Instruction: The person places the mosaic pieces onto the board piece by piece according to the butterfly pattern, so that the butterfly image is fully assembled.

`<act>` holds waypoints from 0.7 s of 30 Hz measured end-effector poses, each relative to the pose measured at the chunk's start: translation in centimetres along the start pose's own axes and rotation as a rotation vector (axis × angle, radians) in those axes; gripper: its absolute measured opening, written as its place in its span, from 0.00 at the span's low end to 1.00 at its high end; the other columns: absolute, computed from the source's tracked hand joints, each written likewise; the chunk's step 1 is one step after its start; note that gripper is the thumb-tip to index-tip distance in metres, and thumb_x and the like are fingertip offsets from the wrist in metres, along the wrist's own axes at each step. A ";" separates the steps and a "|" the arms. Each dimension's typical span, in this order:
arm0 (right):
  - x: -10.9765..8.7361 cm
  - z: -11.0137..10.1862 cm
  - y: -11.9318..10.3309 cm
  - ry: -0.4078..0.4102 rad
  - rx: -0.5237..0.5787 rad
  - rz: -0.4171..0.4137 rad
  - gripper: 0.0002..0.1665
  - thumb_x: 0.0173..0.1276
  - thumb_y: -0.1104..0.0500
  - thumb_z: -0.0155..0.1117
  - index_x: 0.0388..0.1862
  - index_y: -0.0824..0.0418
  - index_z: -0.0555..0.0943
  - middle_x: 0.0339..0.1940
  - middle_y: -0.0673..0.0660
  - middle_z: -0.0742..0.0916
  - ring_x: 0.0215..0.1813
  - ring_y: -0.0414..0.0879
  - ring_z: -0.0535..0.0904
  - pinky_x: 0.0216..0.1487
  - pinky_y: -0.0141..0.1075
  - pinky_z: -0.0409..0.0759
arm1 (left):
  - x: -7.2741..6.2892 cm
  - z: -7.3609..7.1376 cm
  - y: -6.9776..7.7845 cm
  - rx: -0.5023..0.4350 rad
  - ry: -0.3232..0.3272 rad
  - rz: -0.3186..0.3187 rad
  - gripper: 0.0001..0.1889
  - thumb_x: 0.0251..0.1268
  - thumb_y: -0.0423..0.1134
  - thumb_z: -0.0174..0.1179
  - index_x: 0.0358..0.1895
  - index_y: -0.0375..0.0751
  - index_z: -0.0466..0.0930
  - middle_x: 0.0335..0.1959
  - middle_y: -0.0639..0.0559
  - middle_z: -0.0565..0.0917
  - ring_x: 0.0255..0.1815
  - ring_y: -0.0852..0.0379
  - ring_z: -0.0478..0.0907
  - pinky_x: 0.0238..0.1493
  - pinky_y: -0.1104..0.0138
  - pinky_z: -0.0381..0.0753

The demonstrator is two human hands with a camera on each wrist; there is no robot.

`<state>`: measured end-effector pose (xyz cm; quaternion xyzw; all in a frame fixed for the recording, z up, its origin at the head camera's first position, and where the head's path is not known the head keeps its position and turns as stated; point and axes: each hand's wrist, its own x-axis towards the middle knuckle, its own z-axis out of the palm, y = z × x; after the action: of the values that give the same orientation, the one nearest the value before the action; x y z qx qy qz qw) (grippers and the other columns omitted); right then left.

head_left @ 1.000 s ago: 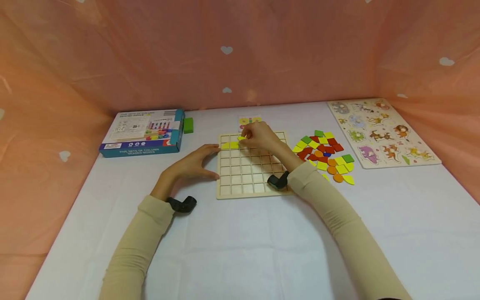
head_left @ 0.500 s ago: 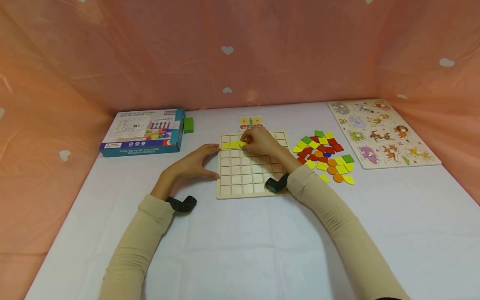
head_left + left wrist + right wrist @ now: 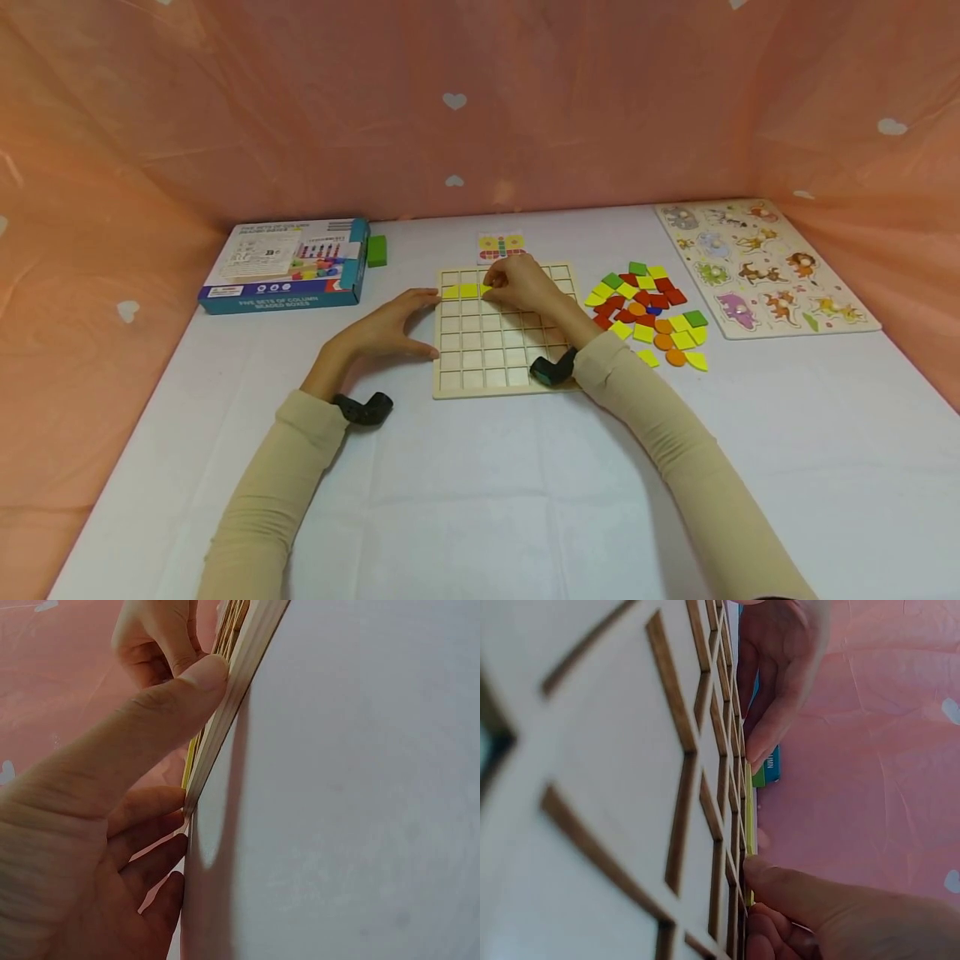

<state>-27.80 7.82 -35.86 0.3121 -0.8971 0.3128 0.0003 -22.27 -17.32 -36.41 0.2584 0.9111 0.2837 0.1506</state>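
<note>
While wrist views show hands [image 3: 378, 329] [image 3: 522, 282], head adds card [image 3: 501, 244].

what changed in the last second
The right hand shifted slightly toward the near edge of the board, bringing its pinched yellow tile in line with the two laid yellow tiles; no release visible. The left hand stayed at the board's left edge.

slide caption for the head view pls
Left hand at the edge of a wooden grid board, right hand pinching a yellow tile on it, loose coloured pieces to the right.
</note>
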 end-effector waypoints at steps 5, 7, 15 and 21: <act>-0.2 -0.8 -0.2 -0.032 0.011 0.026 0.14 0.57 0.60 0.70 0.39 0.68 0.84 0.33 0.60 0.87 0.37 0.49 0.82 0.40 0.37 0.80 | 0.0 0.1 0.1 0.001 0.001 -0.003 0.48 0.46 0.53 0.71 0.70 0.39 0.57 0.73 0.44 0.54 0.74 0.47 0.48 0.72 0.53 0.49; -0.4 -1.9 -0.2 -0.051 0.023 0.044 0.16 0.57 0.60 0.69 0.42 0.69 0.83 0.36 0.62 0.86 0.39 0.50 0.82 0.42 0.38 0.79 | 0.0 0.1 0.1 -0.004 0.003 -0.003 0.49 0.46 0.53 0.71 0.70 0.39 0.57 0.73 0.44 0.54 0.74 0.47 0.48 0.72 0.52 0.49; -4.5 -9.1 3.6 -0.078 0.100 0.122 0.17 0.60 0.65 0.66 0.48 0.69 0.80 0.48 0.65 0.83 0.49 0.54 0.79 0.53 0.45 0.77 | 0.0 0.3 0.1 -0.009 0.003 -0.006 0.48 0.47 0.52 0.71 0.71 0.39 0.57 0.73 0.44 0.54 0.74 0.46 0.48 0.72 0.52 0.48; -10.0 -12.2 7.6 -0.071 0.091 0.245 0.16 0.63 0.64 0.63 0.50 0.67 0.80 0.48 0.63 0.83 0.48 0.52 0.79 0.48 0.33 0.78 | 0.0 0.1 0.1 0.010 0.005 -0.009 0.49 0.46 0.52 0.71 0.71 0.39 0.56 0.73 0.44 0.55 0.73 0.46 0.48 0.72 0.53 0.49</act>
<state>-26.39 24.91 -32.23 0.2110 -0.9127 0.3397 -0.0841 -22.15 -17.23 -36.49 0.2544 0.9141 0.2789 0.1484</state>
